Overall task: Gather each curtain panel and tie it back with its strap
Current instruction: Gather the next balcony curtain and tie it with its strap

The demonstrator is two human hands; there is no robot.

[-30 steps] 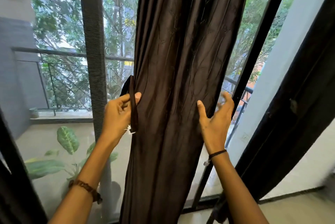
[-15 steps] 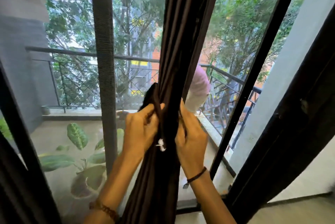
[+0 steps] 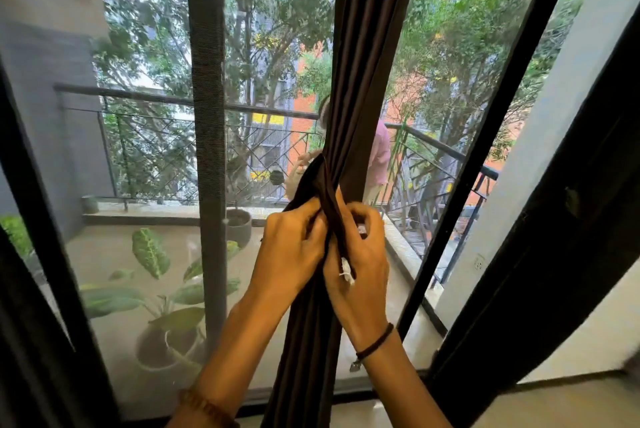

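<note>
A dark brown curtain panel (image 3: 367, 57) hangs in the middle of the glass door, bunched into a narrow column. Its matching strap (image 3: 330, 209) crosses the front of the bunch diagonally, and a small white tag (image 3: 346, 270) dangles at the strap's lower end. My left hand (image 3: 291, 251) grips the bunch and strap from the left. My right hand (image 3: 360, 254) closes on the strap and curtain from the right. Both hands touch at the bunch. Another dark curtain panel (image 3: 561, 219) hangs loose at the right.
A dark curtain edge (image 3: 34, 306) hangs at the far left. Behind the glass lie a balcony with a metal railing (image 3: 180, 102), potted plants (image 3: 162, 289) and a person in pink (image 3: 379, 154). A mesh door frame post (image 3: 207, 116) stands left of the bunch.
The spread curtain panel has been drawn into a tight bunch. My hands came together on it, and the strap now crosses its front toward my right hand.
</note>
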